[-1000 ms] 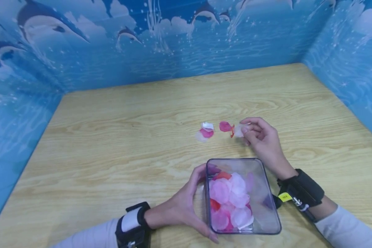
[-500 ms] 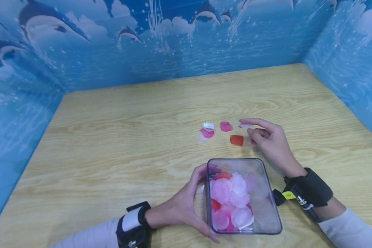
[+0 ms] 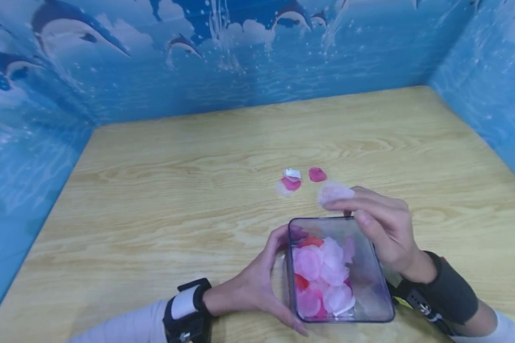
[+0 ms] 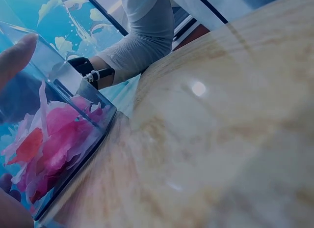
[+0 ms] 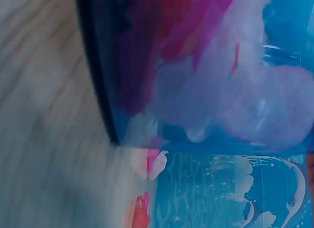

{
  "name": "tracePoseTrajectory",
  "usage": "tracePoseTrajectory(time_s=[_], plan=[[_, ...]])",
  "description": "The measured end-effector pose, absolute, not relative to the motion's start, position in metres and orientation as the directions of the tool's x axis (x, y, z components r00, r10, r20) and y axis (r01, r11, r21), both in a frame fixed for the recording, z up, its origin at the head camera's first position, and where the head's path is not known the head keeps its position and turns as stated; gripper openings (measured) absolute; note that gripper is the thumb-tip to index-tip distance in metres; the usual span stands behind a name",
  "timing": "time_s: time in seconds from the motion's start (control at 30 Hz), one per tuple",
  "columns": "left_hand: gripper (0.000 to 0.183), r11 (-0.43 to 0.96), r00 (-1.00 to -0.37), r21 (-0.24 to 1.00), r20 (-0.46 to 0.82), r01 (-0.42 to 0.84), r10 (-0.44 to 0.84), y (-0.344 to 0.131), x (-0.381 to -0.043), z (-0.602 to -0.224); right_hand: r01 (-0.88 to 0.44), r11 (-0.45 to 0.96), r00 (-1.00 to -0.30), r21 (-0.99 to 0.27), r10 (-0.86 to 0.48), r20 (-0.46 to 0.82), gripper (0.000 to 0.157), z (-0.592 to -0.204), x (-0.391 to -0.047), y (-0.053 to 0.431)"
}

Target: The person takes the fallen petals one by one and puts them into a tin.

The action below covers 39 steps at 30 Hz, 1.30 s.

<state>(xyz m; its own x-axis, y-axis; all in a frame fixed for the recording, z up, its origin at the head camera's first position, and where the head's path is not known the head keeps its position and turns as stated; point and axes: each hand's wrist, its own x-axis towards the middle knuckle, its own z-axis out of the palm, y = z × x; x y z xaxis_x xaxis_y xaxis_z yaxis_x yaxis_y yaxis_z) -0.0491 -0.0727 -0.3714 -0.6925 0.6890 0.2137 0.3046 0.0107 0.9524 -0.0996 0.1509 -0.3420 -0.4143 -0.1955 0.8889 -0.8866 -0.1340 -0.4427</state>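
In the head view, my left hand point(image 3: 257, 283) grips the left side of a clear square box point(image 3: 371, 295), thumb at the near corner and fingers at the far one. Pink, white and red petals point(image 3: 334, 267) lie piled inside it. My right hand point(image 3: 388, 231) is over the box's far right corner, with a pale petal point(image 3: 334, 192) at its fingertips. Whether it holds more is hidden. Close by on the table lie a dark pink petal point(image 3: 317, 174) and a small cluster of white and pink petals point(image 3: 292, 184).
A wood-grain table point(image 3: 176, 190) bears everything. Blue dolphin-print sheets point(image 3: 240, 62) stand along its back and sides. In the right wrist view, a red petal point(image 5: 141, 213) shows beyond the box.
My right hand has come nearer, to the box's far corner, with the pale petal. The red petal that lay on the table is no longer visible in the head view. My left hand stays put.
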Motion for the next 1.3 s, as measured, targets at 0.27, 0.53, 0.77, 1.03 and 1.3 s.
tracePoseTrajectory(time_s=[0.27,0.53,0.77,1.03,1.3], plan=[[0.134,0.031,-0.695,0.951,0.202,0.307,0.690,-0.073,-0.053,-0.390,-0.972,-0.138,-0.180,-0.192,-0.094,0.979,0.038,-0.337,-0.099,0.142],[0.134,0.028,-0.684,0.947,0.210,0.319,0.698,-0.073,-0.053,-0.389,-0.980,-0.054,-0.190,-0.190,0.001,0.982,0.032,-0.337,-0.098,0.144],[0.134,0.015,-0.678,0.937,0.242,0.349,0.695,-0.073,-0.054,-0.390,-0.708,0.360,-0.680,-0.608,-0.111,0.725,0.027,-0.350,-0.112,0.166],[0.130,0.027,-0.696,0.948,0.212,0.316,0.686,-0.075,-0.051,-0.379,-0.394,0.594,-0.918,-0.701,-0.281,0.279,0.035,-0.372,-0.129,0.182],[0.122,0.023,-0.693,0.958,0.190,0.286,0.696,-0.073,-0.048,-0.360,-0.306,0.680,-0.946,-0.666,-0.297,0.131,0.044,-0.377,-0.130,0.186]])
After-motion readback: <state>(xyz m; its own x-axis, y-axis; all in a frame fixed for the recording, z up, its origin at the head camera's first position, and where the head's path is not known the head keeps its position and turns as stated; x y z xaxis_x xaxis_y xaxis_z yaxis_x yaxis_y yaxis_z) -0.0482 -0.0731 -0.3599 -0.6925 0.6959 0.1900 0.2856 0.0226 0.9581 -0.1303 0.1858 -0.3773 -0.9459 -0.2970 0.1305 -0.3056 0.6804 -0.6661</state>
